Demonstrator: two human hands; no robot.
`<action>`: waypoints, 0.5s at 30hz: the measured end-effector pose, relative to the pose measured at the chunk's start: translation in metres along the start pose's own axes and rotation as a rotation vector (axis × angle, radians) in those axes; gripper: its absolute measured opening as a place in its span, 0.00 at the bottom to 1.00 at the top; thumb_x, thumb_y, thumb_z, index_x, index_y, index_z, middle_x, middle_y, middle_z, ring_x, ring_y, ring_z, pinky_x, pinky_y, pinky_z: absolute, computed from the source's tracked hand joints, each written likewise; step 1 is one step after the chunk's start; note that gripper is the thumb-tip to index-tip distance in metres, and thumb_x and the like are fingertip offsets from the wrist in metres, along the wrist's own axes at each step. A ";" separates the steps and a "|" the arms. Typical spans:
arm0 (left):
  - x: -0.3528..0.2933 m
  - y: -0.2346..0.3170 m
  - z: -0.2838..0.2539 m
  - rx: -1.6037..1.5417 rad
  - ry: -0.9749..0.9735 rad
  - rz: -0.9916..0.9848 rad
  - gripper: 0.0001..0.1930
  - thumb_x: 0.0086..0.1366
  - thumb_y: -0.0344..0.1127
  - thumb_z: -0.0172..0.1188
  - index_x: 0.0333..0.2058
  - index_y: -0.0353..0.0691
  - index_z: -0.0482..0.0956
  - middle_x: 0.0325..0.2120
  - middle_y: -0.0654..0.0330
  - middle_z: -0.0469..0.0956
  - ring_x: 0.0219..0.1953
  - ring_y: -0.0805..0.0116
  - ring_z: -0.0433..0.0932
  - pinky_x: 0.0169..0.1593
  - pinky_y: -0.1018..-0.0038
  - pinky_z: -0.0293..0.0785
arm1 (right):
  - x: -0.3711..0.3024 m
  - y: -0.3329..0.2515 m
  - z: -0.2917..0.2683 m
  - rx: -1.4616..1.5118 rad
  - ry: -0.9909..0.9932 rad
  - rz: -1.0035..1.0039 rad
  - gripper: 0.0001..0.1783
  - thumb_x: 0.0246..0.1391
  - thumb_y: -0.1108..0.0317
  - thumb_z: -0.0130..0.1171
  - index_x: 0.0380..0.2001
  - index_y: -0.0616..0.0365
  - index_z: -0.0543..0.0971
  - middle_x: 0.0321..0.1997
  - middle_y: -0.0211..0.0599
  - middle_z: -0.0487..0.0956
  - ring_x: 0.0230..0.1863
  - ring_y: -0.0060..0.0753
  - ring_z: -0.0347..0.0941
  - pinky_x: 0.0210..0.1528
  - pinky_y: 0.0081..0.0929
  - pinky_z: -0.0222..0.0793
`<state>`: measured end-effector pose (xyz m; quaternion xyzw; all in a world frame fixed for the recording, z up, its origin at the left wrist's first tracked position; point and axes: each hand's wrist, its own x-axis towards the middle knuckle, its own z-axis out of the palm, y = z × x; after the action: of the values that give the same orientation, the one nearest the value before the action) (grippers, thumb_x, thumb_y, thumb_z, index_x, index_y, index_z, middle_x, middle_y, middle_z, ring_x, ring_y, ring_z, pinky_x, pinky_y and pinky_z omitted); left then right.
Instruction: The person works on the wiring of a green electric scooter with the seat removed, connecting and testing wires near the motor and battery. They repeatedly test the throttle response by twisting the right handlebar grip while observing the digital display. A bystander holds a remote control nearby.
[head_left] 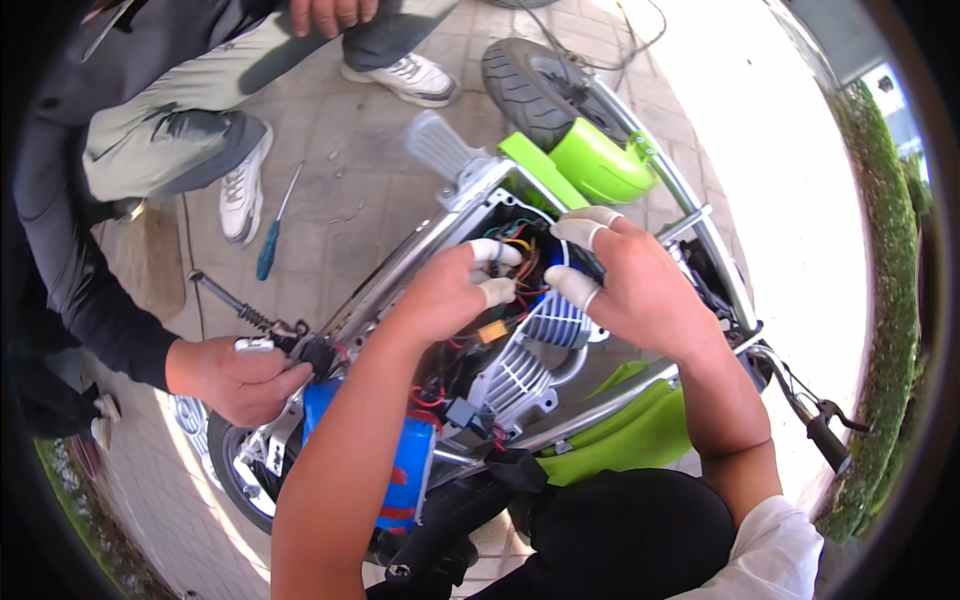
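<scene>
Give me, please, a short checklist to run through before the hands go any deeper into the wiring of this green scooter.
1. Both hands at the wiring: left hand and right hand have their taped fingertips in the bundle of coloured wires. Ok.
2. Frame steadied: a co-worker's hand grips the frame near the rear wheel. Ok.
3. Power off: cannot tell; the blue battery pack sits in the frame and its leads are partly hidden.
4. Yellow connector: lies just below the left hand; mated or loose, cannot tell.
5. Tool within reach: a blue-handled screwdriver lies on the paving, away from both hands. Not ok.
</scene>
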<state>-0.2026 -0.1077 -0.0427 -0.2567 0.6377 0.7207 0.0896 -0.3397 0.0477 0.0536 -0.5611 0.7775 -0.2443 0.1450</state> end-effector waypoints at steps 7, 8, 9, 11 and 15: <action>0.000 -0.011 0.002 -0.098 0.073 0.089 0.16 0.64 0.22 0.59 0.50 0.34 0.74 0.37 0.59 0.79 0.38 0.71 0.80 0.43 0.76 0.76 | -0.119 0.005 -0.077 0.386 0.419 0.314 0.16 0.58 0.72 0.61 0.48 0.66 0.77 0.44 0.43 0.81 0.46 0.35 0.79 0.51 0.31 0.74; 0.000 -0.010 0.004 -0.096 0.070 0.090 0.15 0.64 0.23 0.59 0.50 0.34 0.74 0.37 0.59 0.79 0.38 0.71 0.80 0.42 0.77 0.75 | -0.151 0.013 -0.078 0.549 0.523 0.426 0.14 0.61 0.72 0.59 0.49 0.66 0.77 0.45 0.42 0.82 0.46 0.32 0.79 0.51 0.31 0.74; 0.001 -0.013 0.002 -0.098 0.075 0.099 0.15 0.64 0.24 0.59 0.50 0.34 0.74 0.37 0.59 0.79 0.37 0.71 0.80 0.42 0.77 0.75 | -0.181 0.016 -0.077 0.681 0.643 0.536 0.13 0.62 0.72 0.57 0.49 0.65 0.77 0.44 0.42 0.82 0.45 0.31 0.79 0.50 0.30 0.75; 0.000 -0.018 -0.005 -0.094 0.075 0.116 0.16 0.65 0.25 0.59 0.51 0.35 0.73 0.38 0.59 0.78 0.37 0.72 0.80 0.42 0.77 0.75 | -0.240 0.026 -0.073 0.768 0.832 0.718 0.12 0.66 0.71 0.52 0.48 0.65 0.78 0.43 0.42 0.82 0.41 0.28 0.80 0.47 0.28 0.75; 0.004 -0.032 -0.025 -0.132 0.070 0.147 0.17 0.66 0.26 0.59 0.53 0.37 0.71 0.40 0.58 0.79 0.38 0.72 0.80 0.42 0.78 0.77 | -0.345 0.052 -0.022 0.798 0.988 1.179 0.13 0.65 0.70 0.54 0.47 0.66 0.78 0.41 0.40 0.82 0.35 0.25 0.78 0.40 0.26 0.73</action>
<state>-0.1846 -0.1269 -0.0743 -0.2399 0.6088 0.7562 -0.0028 -0.2791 0.3908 0.0274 0.1967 0.7718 -0.5995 0.0797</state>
